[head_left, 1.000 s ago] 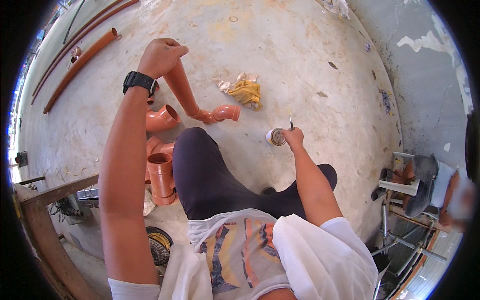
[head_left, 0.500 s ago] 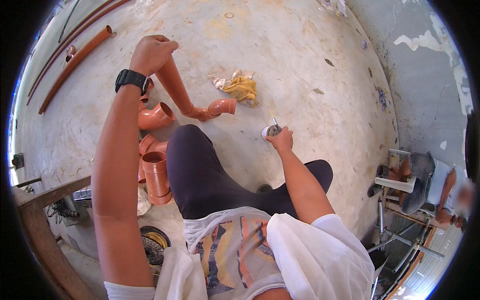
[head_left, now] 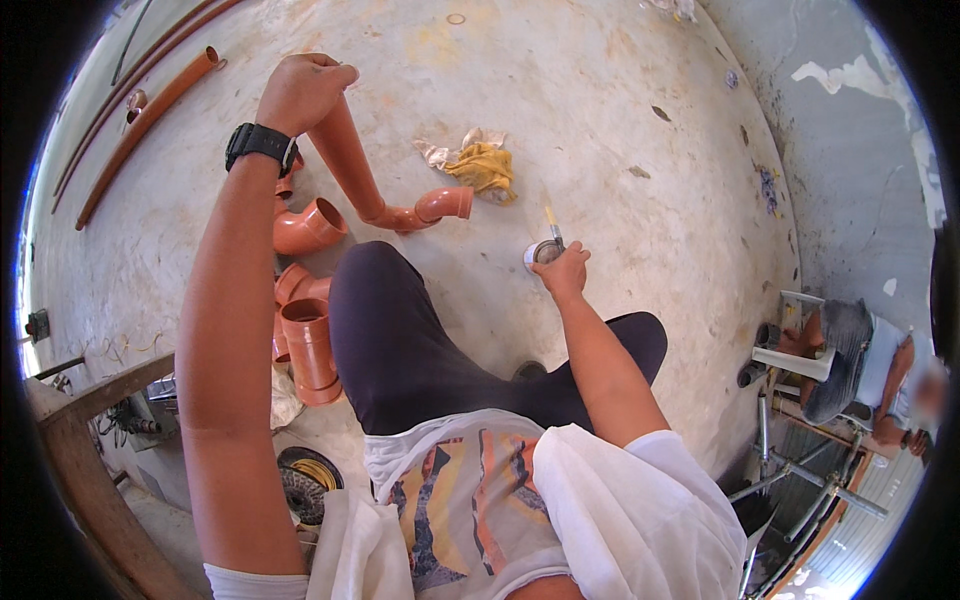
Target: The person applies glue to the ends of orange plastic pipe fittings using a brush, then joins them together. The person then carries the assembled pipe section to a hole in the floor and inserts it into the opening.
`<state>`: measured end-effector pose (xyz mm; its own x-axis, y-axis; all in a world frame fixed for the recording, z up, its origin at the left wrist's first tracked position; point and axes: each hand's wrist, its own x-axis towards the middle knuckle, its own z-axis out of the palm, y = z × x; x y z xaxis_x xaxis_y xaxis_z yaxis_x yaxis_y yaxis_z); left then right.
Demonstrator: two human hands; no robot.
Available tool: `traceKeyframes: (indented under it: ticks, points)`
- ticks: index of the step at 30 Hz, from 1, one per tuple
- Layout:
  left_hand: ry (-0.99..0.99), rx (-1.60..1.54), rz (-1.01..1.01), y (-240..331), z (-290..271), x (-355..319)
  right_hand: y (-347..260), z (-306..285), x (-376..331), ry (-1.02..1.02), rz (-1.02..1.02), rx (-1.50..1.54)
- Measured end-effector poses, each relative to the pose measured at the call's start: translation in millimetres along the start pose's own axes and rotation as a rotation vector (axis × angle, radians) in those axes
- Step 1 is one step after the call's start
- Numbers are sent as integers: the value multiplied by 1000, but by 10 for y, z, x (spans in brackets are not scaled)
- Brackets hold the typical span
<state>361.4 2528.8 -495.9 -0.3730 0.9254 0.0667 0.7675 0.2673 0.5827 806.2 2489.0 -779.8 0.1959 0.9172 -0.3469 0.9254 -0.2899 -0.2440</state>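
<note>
In the head view, the work surface was a pale, stained concrete floor, bounded on the right by a grey wall with peeling paint. A seated person occupied the far right.

The left hand was closed at the upper end of an orange-brown pipe; contact at the rim was hidden. The pipe sloped down to joined elbow fittings beyond the left knee. This end hold presumably steadied the length while the other hand worked.

The right hand appeared to pinch a small brush, its pale tip directed away from the body, beside a small round can. Whether the fingers also bore on the can could not be told. The can probably stood there for easy reach.

A yellow cloth lay crumpled between pipe and can, likely for wiping. Loose fittings were grouped beside the left leg, apparently to keep them near.
</note>
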Motion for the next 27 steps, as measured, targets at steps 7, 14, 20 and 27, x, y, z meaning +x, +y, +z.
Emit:
traceKeyframes:
  ticks: [7, 14, 20, 27]
  points:
    - [-25, 23, -45, 55, 21, 23, -82, -74, -123, -6, 24, -125]
    - [-10, 43, -49, 32, 98, 144, -114, -74, -134, 3, -44, -154]
    - [-26, 67, -96, 197, 119, 169, -132, -18, -121, 12, 6, -125]
    - [-57, 27, -117, 298, 129, 131, -215, -143, -215, 55, 53, 2]
